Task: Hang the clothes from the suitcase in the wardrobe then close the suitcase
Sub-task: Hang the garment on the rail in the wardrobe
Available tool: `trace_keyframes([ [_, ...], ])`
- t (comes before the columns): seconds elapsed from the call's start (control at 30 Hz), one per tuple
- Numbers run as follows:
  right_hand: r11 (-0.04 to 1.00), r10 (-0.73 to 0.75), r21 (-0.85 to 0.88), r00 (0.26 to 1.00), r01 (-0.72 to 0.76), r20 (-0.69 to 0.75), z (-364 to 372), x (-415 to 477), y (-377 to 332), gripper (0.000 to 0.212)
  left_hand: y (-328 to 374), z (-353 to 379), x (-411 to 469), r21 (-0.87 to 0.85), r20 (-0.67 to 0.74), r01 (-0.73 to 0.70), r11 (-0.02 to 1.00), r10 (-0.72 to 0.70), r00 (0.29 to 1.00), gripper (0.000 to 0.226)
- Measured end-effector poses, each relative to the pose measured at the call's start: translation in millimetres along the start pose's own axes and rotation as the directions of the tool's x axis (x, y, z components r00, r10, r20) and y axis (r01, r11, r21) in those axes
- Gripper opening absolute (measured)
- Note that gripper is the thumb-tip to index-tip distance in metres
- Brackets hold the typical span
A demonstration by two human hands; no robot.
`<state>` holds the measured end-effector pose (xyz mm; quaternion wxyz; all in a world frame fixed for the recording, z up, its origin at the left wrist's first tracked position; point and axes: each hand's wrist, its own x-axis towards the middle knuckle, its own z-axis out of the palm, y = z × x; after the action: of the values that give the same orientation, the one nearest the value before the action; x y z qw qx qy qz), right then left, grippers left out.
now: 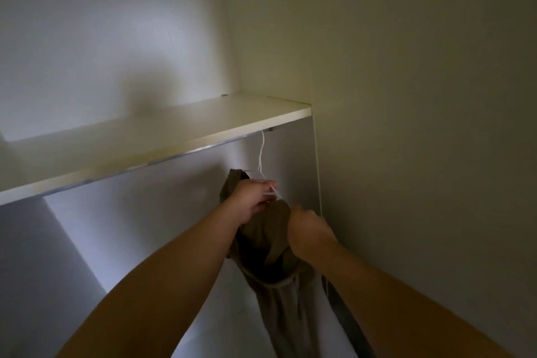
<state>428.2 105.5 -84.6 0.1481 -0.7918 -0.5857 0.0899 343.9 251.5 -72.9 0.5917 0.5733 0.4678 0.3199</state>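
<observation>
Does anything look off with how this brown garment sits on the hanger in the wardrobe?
Yes. The brown garment is bunched in a lump on the white hanger, one end poking up by the left hand, the rest sagging unevenly. The right hand grips its folds. No tear or damage shows.

I can read no text, label, brand, number or sign anywhere in this view.
</observation>
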Motion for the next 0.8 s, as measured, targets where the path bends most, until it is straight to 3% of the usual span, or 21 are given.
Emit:
trace_keyframes([
  [0.3, 0.991, 0.133, 0.042, 0.982, -0.129, -0.136, -15, 84, -23, 0.031, 33, -13, 99, 0.024, 0.097, -0.052, 0.998, 0.05, 0.994, 0.018],
  [0.8, 0.977, 0.21, -0.018, 0.975, -0.212, -0.079, 11, 149, -26, 0.028, 3, -21, 170, 0.033, 0.145, 0.1, 0.994, -0.104, 0.984, 0.019],
])
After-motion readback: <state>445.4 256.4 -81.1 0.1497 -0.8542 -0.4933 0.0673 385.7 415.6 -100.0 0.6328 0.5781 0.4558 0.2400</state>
